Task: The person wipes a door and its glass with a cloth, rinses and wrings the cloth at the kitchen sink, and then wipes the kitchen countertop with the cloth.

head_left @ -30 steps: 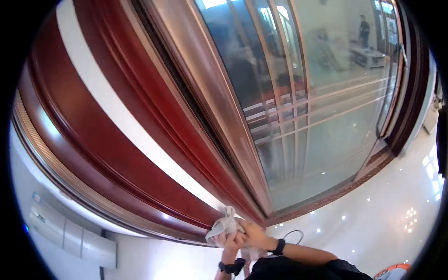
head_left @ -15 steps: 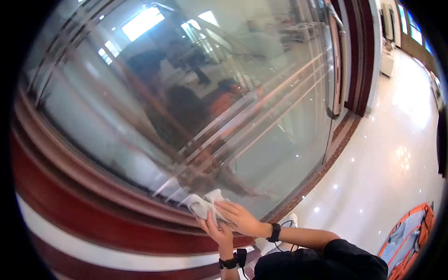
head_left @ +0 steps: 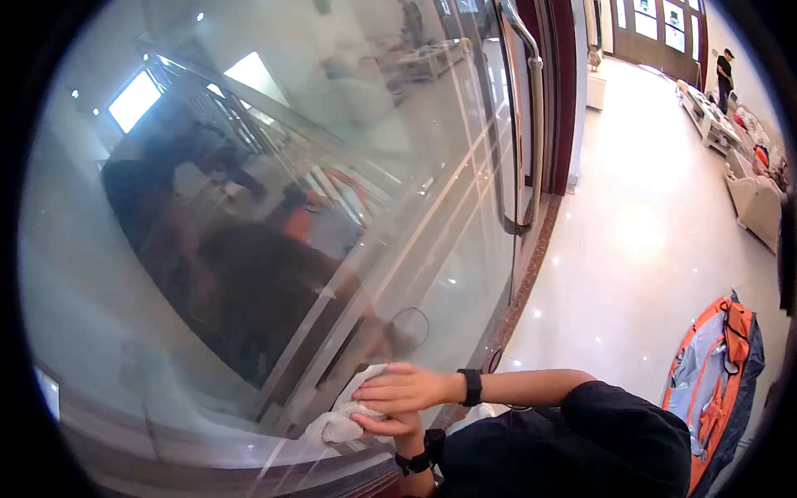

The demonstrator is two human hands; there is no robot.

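Hands (head_left: pixel 397 390) on cloth (head_left: pixel 335 425); open bag (head_left: pixel 735 332) on floor (head_left: pixel 614 257)

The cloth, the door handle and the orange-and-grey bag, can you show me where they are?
Cloth (head_left: pixel 334 427), head view: its bunched lower part.
Door handle (head_left: pixel 537 129), head view: the long upright bar.
Orange-and-grey bag (head_left: pixel 707 390), head view: around its middle.

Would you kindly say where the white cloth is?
The cloth is at lower centre-left in the head view, at the glass, under the left hand and right hand.
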